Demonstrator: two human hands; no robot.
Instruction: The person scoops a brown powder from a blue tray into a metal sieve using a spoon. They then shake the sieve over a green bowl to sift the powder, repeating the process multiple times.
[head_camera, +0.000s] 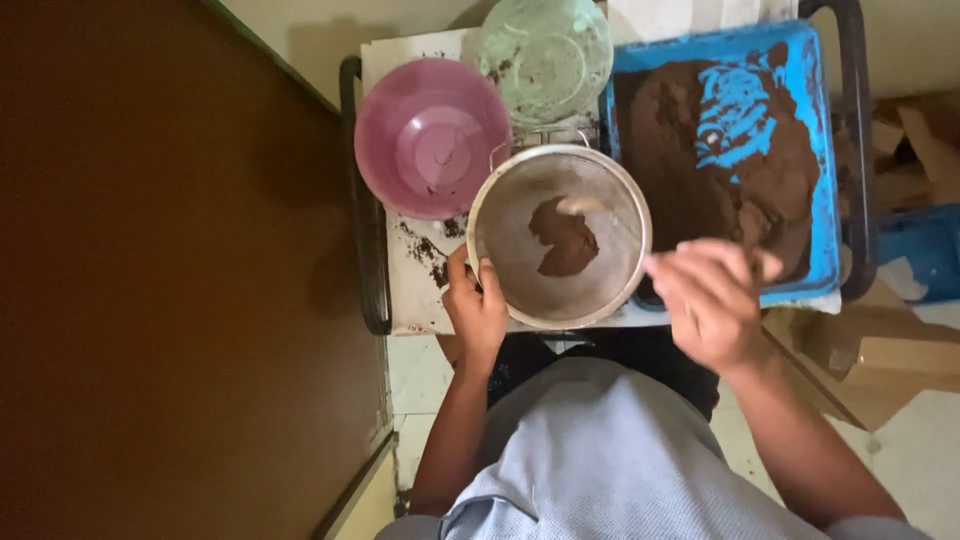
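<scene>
A round metal sieve with a fine mesh holds a small clump of brown soil. My left hand grips the sieve's near-left rim. My right hand hovers at the sieve's right edge, fingers closed on a thin spoon-like tool whose tip reaches into the soil; the tool is blurred. A blue tray heaped with brown soil lies just right of the sieve.
An empty pink bowl and a pale green bowl sit behind the sieve on a white board with scattered soil crumbs. Dark metal cart handles flank the surface. Cardboard pieces lie at the right, a brown door at the left.
</scene>
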